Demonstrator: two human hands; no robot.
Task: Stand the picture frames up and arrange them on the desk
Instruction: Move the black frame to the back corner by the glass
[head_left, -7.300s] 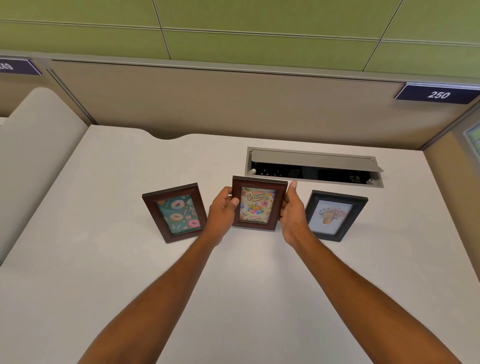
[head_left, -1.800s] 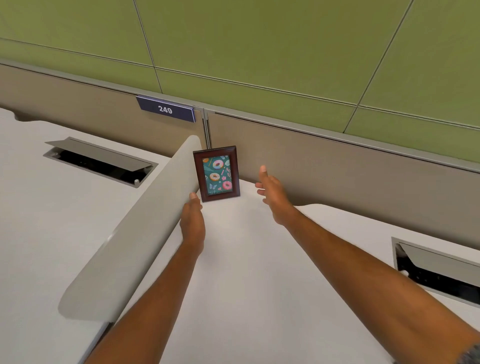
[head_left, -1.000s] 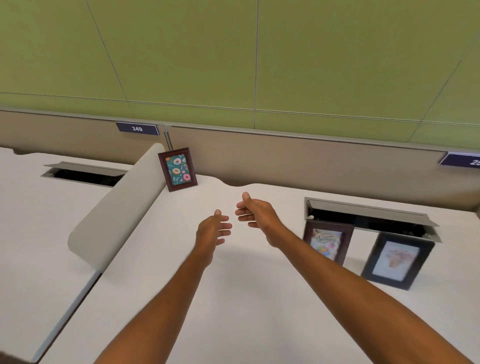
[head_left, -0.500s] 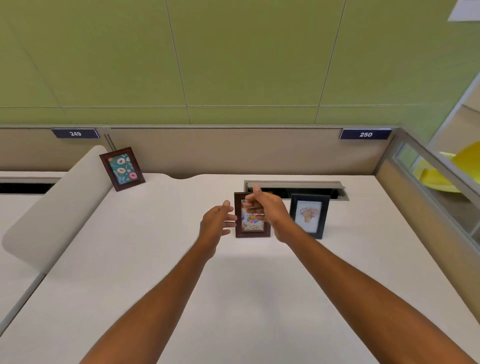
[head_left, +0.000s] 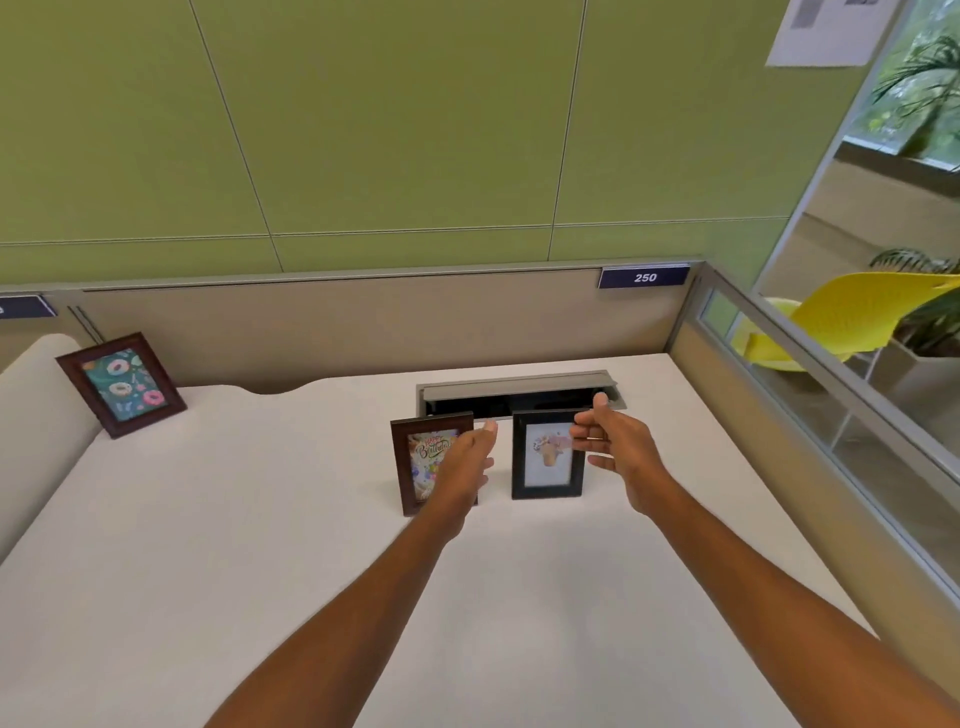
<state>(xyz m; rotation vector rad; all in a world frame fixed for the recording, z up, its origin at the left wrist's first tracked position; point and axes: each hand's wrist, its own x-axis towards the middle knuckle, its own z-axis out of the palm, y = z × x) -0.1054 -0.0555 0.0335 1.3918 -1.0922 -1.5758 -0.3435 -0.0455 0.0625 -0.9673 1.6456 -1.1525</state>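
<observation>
I have both hands out over the desk (head_left: 260, 519), reaching for the black frame (head_left: 548, 454) that stands upright near the middle, just in front of the open cable tray (head_left: 519, 387). My left hand (head_left: 460, 470) comes in on the frame's left side and my right hand (head_left: 615, 447) on its right, so the two bracket it — the sensible approach for a thing propped on a back stand, since a two-sided hold should lift it level instead of tipping it. Neither grip is closed on anything: the fingers of both hands are spread and loosely curled, and I see no firm contact with the black frame yet, though the right fingertips overlap its upper corner in this view.

The left hand passes in front of the brown birthday frame (head_left: 421, 462), which stands just beside the black one and tilts back slightly on its support. It hides much of that frame's right half. The doughnut frame (head_left: 120, 384) stands well apart at the far left corner, leaning back close to the partition (head_left: 363, 322) and beside the curved divider — placed there, I judge, to spread the set along the back of the desk.

All three frames are upright, so what remains looks like spacing. I judge the black one is next to be shifted, probably toward the right.
</observation>
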